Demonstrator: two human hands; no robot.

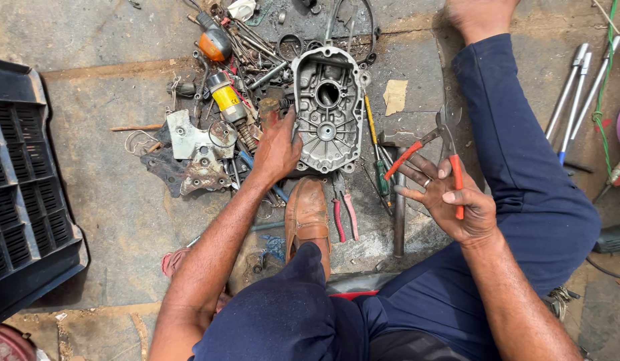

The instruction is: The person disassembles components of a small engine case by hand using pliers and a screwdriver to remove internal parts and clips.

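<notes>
A large black ribbed plastic panel (22, 194) lies flat along the left edge of the stained concrete floor (116, 200), well apart from the work. The person sits on the floor in dark blue trousers (524, 194), one leg bent to the right and a worn brown leather shoe (307, 217) planted in the middle.

Just above the shoe lies the grey cast-metal engine cover (327, 107), oblong, ribbed inside, with a round hole near its top. The left hand (278, 150) rests with its fingers curled over the cover's left edge. To the left of that hand sits a dense heap of parts: a bent grey metal plate (189, 137), a small cylinder with a yellow label (226, 99) and an orange round lamp (215, 45) above it.

The right hand (450, 200) is half spread, thumb and palm clamping one orange handle of a pair of orange-handled pliers (444, 144), whose handles stand wide apart and whose tip points up. Under it lies a steel hammer (398, 200), and red-handled pliers (345, 214) rest beside the shoe.

A bundle of silver metal rods (581, 87) lies at the upper right. Open floor remains between the black panel and the heap.
</notes>
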